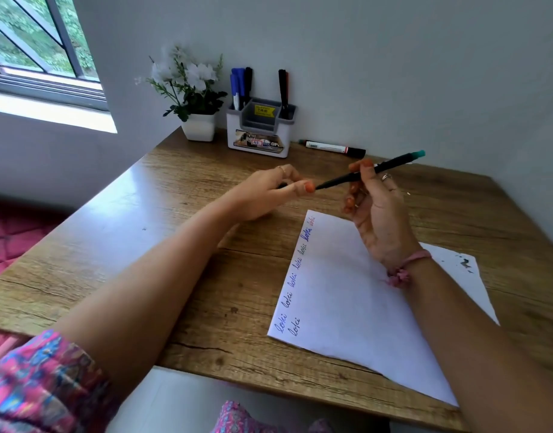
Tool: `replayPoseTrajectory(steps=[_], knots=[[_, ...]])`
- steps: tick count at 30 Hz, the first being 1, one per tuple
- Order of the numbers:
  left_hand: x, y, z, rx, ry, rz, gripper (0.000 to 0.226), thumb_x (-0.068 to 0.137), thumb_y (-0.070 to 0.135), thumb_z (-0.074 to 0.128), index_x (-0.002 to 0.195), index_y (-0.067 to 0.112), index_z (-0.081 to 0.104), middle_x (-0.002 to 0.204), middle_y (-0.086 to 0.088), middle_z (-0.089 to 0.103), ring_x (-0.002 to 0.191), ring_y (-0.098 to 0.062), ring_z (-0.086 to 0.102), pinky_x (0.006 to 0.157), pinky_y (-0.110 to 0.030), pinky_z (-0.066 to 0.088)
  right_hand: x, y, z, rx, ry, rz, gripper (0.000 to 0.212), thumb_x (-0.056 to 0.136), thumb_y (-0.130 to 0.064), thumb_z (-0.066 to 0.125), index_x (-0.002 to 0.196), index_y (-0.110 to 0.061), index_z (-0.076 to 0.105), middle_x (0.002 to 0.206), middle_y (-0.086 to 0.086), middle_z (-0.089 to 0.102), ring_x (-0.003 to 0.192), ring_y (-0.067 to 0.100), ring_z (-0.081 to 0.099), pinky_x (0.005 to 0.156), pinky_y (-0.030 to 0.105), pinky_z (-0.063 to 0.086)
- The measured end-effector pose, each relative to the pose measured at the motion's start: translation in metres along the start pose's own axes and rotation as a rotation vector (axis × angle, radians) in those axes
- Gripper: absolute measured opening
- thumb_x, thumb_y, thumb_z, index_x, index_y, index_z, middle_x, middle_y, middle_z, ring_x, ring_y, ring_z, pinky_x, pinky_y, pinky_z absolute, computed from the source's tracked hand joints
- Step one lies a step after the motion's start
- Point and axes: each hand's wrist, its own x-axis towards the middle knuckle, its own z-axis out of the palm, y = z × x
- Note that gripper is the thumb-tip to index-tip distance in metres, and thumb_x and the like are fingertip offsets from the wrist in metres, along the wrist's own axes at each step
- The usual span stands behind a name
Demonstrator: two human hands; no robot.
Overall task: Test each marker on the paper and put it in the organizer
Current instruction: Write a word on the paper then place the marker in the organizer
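Observation:
My right hand (pixel 375 201) grips a thin black marker (pixel 384 167) with a teal end, held above the table past the paper's far corner. My left hand (pixel 269 192) pinches the marker's near end, where a dark cap seems to sit between thumb and fingers. The white paper (pixel 347 307) lies on the table under my right forearm, with several written test words along its left edge. The white and grey organizer (pixel 259 129) stands at the back against the wall, with blue and black markers upright in its left and right slots. Another marker (pixel 331 147) lies flat to its right.
A white pot of artificial flowers (pixel 191 98) stands left of the organizer. The wooden table (pixel 144 245) meets the wall at the back and right. A window (pixel 34 48) is at upper left. Ink smudges mark the paper's far right corner (pixel 464 264).

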Motion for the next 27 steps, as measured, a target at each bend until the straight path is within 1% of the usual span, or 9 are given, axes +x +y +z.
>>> replayPoseTrajectory(steps=[2,6,9,11,16,18,21,23,27], knots=[[0.003,-0.005,-0.006,0.19,-0.02,-0.02,0.05,0.08,0.06,0.055,0.117,0.026,0.056,0.078,0.017,0.049,0.071,0.001,0.046,0.06,-0.018,0.035,-0.001,0.0,0.001,0.004,0.0,0.009,0.013,0.088,-0.019,0.059,0.078,-0.019,0.067,0.058,-0.006,0.052,0.054,0.008,0.045,0.047,0.02,0.04],[0.008,-0.007,-0.003,0.307,-0.102,0.008,0.061,0.072,0.063,0.064,0.123,0.031,0.052,0.075,0.014,0.051,0.07,-0.004,0.048,0.057,-0.02,0.033,-0.006,0.0,0.006,-0.208,-0.148,-0.083,0.013,0.088,-0.008,0.059,0.081,-0.018,0.062,0.056,-0.006,0.051,0.052,0.008,0.044,0.048,0.02,0.042],[0.01,-0.007,0.001,0.316,-0.153,0.038,0.041,0.068,0.065,0.067,0.099,0.043,0.054,0.075,0.014,0.052,0.07,-0.005,0.048,0.056,-0.022,0.033,-0.007,-0.001,0.011,-0.324,-0.249,-0.123,0.005,0.082,-0.011,0.057,0.086,-0.014,0.058,0.055,-0.007,0.052,0.05,0.009,0.045,0.047,0.022,0.042],[0.011,-0.007,0.001,0.317,-0.179,0.035,0.028,0.07,0.061,0.068,0.083,0.042,0.053,0.07,0.011,0.049,0.064,-0.006,0.044,0.055,-0.025,0.031,-0.01,-0.002,0.014,-0.358,-0.286,-0.085,0.012,0.082,-0.015,0.052,0.091,-0.013,0.061,0.056,-0.007,0.054,0.052,0.008,0.049,0.05,0.022,0.044],[0.012,-0.011,0.001,0.343,-0.15,0.034,0.044,0.064,0.063,0.067,0.066,0.022,0.05,0.069,0.0,0.054,0.065,-0.018,0.05,0.059,-0.031,0.038,-0.021,-0.011,0.02,-0.243,-0.539,0.135,0.029,0.082,-0.016,0.041,0.099,-0.006,0.062,0.073,0.008,0.065,0.066,0.018,0.061,0.057,0.025,0.05],[0.012,-0.01,0.001,0.355,-0.142,0.028,0.035,0.077,0.047,0.066,0.064,0.021,0.046,0.067,0.002,0.049,0.065,-0.02,0.047,0.057,-0.029,0.035,-0.028,-0.015,0.016,-0.32,-0.647,0.198,0.027,0.082,-0.012,0.043,0.098,-0.006,0.064,0.08,0.01,0.068,0.073,0.02,0.065,0.062,0.026,0.053],[0.012,-0.009,-0.001,0.314,-0.18,0.066,0.012,0.08,0.046,0.067,0.085,0.037,0.061,0.07,0.003,0.053,0.065,-0.011,0.047,0.058,-0.027,0.036,-0.04,-0.02,0.005,-0.489,-0.753,0.212,0.02,0.081,-0.005,0.051,0.096,-0.007,0.064,0.083,0.01,0.07,0.078,0.021,0.068,0.065,0.027,0.055],[0.011,-0.009,-0.002,0.3,-0.196,0.087,0.035,0.075,0.054,0.067,0.107,0.041,0.063,0.063,0.006,0.049,0.06,-0.007,0.045,0.055,-0.026,0.032,-0.047,-0.019,0.0,-0.543,-0.781,0.206,0.015,0.079,-0.002,0.056,0.092,-0.006,0.063,0.077,0.006,0.07,0.071,0.019,0.069,0.062,0.027,0.055],[0.012,-0.011,-0.001,0.276,-0.194,0.089,0.045,0.07,0.057,0.068,0.112,0.039,0.064,0.059,0.012,0.044,0.058,-0.006,0.043,0.055,-0.025,0.029,-0.061,-0.003,-0.001,-0.532,-0.764,0.191,0.013,0.075,0.003,0.054,0.078,-0.008,0.061,0.055,0.001,0.063,0.049,0.011,0.059,0.05,0.021,0.048]])
